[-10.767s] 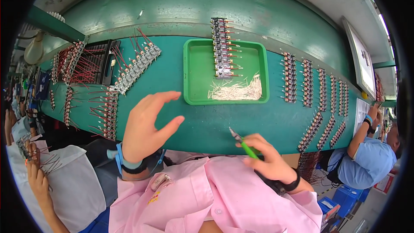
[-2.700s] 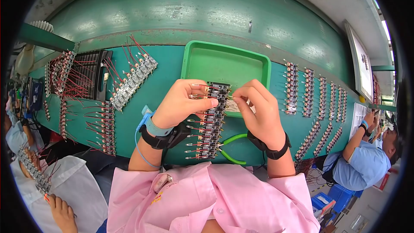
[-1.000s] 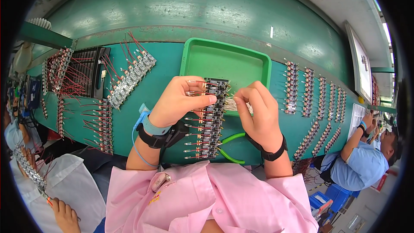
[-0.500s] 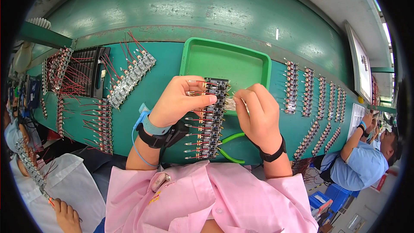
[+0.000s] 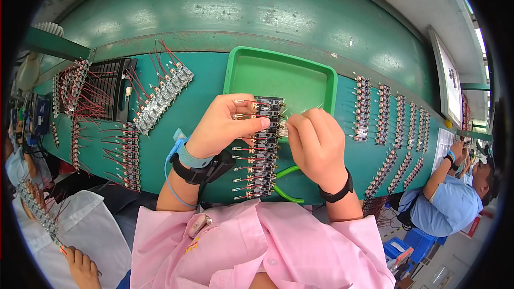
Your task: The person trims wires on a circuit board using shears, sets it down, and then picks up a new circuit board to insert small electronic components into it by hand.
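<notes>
My left hand (image 5: 227, 128) grips a long dark circuit board strip (image 5: 262, 152) near its far end, with the thumb across its face. The strip points from the tray toward my chest; red leads with small clear-tipped parts stick out along its left edge. Close to the strip's right edge, my right hand (image 5: 318, 147) is closed in a pinch. Thin pale wire pieces (image 5: 284, 120) show at its fingertips, and a few tips poke out above its knuckles. Below it lies a hand tool with curved green handles (image 5: 289, 195), its head hidden by the strip.
A green tray (image 5: 333, 88) stands just beyond my hands. More board strips (image 5: 163, 99) with red leads lie left, near a black slotted rack (image 5: 107, 88). Several finished-looking strips (image 5: 362, 109) stand in rows at right. Co-workers sit on both sides.
My right hand has moved slightly down, its fingers more curled, and fewer wire pieces show beside the strip. The strip's near end has shifted slightly right; my left hand keeps its grip.
</notes>
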### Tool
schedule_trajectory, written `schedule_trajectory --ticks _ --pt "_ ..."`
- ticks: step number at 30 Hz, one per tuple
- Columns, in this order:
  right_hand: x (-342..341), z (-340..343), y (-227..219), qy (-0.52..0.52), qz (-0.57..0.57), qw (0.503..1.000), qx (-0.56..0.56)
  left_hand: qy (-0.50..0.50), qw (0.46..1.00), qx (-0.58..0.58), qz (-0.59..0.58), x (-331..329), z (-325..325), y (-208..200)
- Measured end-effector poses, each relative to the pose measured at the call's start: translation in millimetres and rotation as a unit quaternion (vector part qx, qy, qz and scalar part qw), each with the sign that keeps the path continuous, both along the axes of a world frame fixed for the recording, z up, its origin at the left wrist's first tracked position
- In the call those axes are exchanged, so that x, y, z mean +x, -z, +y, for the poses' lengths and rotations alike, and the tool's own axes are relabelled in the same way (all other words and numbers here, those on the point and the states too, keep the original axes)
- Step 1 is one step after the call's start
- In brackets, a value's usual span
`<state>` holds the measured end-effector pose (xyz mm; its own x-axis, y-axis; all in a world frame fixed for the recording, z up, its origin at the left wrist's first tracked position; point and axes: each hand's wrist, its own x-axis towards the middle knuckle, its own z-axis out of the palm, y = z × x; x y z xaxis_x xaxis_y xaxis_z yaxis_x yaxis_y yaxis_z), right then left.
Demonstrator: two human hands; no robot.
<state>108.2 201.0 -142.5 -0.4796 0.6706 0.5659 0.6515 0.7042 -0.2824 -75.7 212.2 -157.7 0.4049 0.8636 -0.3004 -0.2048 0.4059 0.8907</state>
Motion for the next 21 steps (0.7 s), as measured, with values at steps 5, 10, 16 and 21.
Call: schedule_trajectory --ticks 5,10,16,21 --pt "0 0 1 0.011 0.015 1.0 -0.025 0.003 1.0 -0.003 -0.003 0 -1 -1" --pt "1 3 6 0.01 0.054 0.996 -0.07 0.004 1.0 -0.02 -0.02 -1 -2 2" --pt "2 4 8 0.003 0.07 0.994 -0.08 0.036 0.999 -0.027 -0.018 2 -1 0" --pt "2 2 9 0.006 0.119 0.986 -0.117 0.041 0.999 -0.025 -0.012 3 0 1"
